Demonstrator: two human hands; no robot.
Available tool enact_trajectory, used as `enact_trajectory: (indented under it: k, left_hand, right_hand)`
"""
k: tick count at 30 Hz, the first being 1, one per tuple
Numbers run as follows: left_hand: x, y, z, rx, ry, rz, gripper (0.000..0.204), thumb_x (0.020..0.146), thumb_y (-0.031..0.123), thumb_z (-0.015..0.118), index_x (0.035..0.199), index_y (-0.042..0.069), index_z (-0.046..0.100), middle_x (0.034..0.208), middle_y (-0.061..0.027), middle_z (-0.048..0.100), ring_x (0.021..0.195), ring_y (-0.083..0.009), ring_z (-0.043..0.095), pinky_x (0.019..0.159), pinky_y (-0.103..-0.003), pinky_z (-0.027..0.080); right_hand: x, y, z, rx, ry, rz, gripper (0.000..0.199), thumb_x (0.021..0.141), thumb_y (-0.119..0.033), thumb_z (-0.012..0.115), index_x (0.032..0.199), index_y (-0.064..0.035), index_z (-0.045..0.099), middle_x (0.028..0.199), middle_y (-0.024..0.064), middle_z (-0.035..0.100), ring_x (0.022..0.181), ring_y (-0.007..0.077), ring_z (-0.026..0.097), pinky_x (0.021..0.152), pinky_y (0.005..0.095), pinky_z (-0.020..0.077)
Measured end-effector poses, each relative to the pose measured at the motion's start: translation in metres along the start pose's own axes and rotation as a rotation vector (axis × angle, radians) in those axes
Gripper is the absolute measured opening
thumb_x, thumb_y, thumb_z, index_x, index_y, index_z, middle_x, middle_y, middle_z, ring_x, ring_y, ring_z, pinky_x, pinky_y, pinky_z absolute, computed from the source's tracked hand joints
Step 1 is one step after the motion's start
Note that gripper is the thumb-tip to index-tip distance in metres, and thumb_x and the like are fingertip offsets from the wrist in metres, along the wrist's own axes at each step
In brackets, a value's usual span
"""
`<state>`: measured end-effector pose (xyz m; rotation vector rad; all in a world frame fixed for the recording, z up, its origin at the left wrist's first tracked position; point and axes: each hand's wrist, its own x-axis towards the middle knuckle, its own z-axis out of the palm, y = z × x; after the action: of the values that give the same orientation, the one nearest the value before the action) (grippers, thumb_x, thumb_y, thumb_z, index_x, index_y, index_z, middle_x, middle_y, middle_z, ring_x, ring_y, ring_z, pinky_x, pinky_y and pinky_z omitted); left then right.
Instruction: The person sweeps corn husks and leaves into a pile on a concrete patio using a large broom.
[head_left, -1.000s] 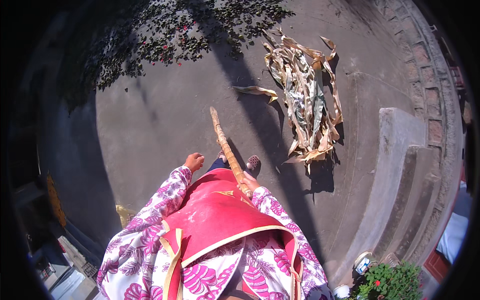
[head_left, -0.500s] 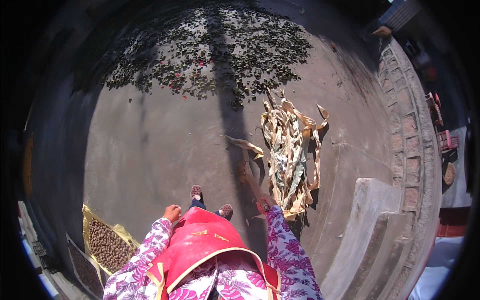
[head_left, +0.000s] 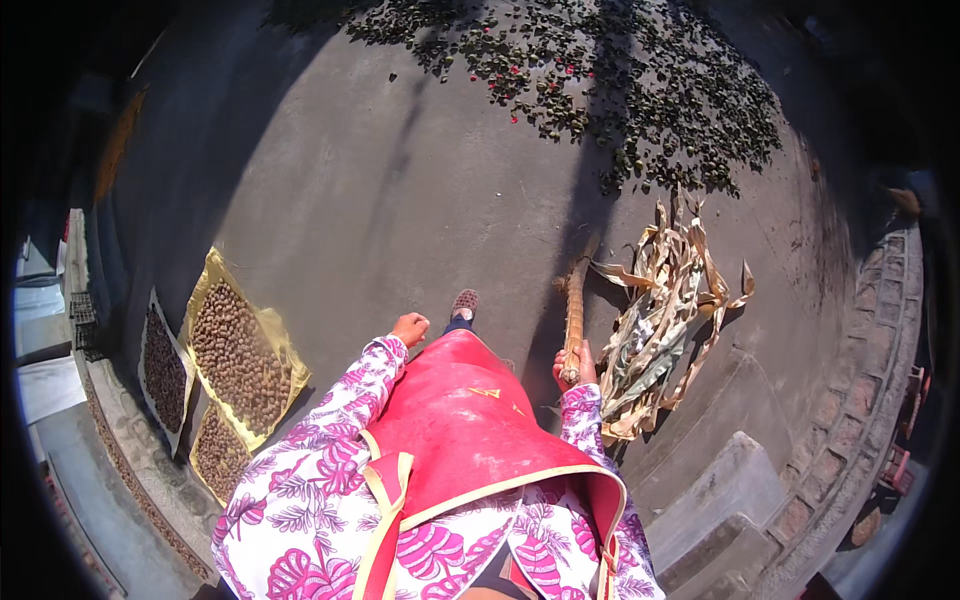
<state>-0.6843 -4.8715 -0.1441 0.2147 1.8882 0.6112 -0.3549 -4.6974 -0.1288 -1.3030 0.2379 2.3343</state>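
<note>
My right hand (head_left: 577, 368) is wrapped round the ridged, tan bound handle of what looks like a straw broom (head_left: 575, 310). Its far end points away from me into a band of shadow, where its head is hard to make out. Just right of the broom lies a pile of dry corn husks (head_left: 655, 330), pale with some greyish-green leaves; the hand is beside it. My left hand (head_left: 409, 328) hangs in front of the red apron (head_left: 460, 420), its fingers loosely curled and nothing visible in them.
Dark green leafy pieces (head_left: 690, 110) with a few red ones are spread across the far concrete. To the left, yellow sacking (head_left: 297, 372) bears many round brown nuts, beside a white-edged sheet (head_left: 163, 375) of darker ones. Concrete steps (head_left: 725, 495) and a stone border (head_left: 830, 400) run along the right.
My view has turned to the left, so the husks and leaves sit further right and more nut sheets show. The broom has come up clearer in my right hand. One foot has stepped forward.
</note>
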Motion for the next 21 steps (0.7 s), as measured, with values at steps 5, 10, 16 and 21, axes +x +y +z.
enact_trajectory:
  k: [5,10,16,21]
  left_hand:
    - [0.026,0.016,-0.032,-0.118,-0.030,-0.089,0.021,0.075,0.017,0.047,0.090,0.003,0.051,0.073,-0.0033,0.052,0.056,-0.0091,0.049,0.047,-0.020,0.040]
    - [0.035,0.015,-0.072,-0.277,0.046,-0.119,0.019,0.074,0.018,0.048,0.085,0.003,0.052,0.067,-0.0029,0.051,0.053,-0.0108,0.050,0.043,-0.021,0.039]
    - [0.030,0.008,-0.106,-0.284,0.207,-0.214,0.017,0.074,0.017,0.048,0.084,0.004,0.052,0.067,-0.0028,0.051,0.053,-0.0104,0.050,0.041,-0.021,0.038]
    - [0.027,0.016,-0.081,-0.300,0.245,-0.210,0.017,0.075,0.018,0.048,0.084,0.004,0.052,0.066,-0.0030,0.051,0.053,-0.0114,0.050,0.041,-0.022,0.038]
  right_hand:
    - [0.041,0.054,0.091,-0.246,-0.007,0.214,0.031,0.078,-0.032,0.046,0.090,-0.0050,0.036,0.066,0.0094,0.046,0.049,0.0145,0.046,0.039,0.0237,0.0414]
    - [0.098,0.084,0.158,-0.316,-0.101,0.392,0.058,0.074,-0.011,0.044,0.122,-0.0266,0.015,0.066,0.0123,0.046,0.050,0.0188,0.049,0.038,0.0273,0.0427]
    - [0.142,0.071,0.174,-0.277,0.015,0.262,0.034,0.073,-0.013,0.047,0.103,-0.0157,0.032,0.065,0.0110,0.047,0.048,0.0174,0.049,0.038,0.0258,0.0441]
    - [0.126,-0.045,0.106,0.192,-0.083,0.199,0.029,0.072,-0.017,0.050,0.091,0.0013,0.038,0.074,0.0139,0.046,0.055,0.0165,0.048,0.045,0.0240,0.0446]
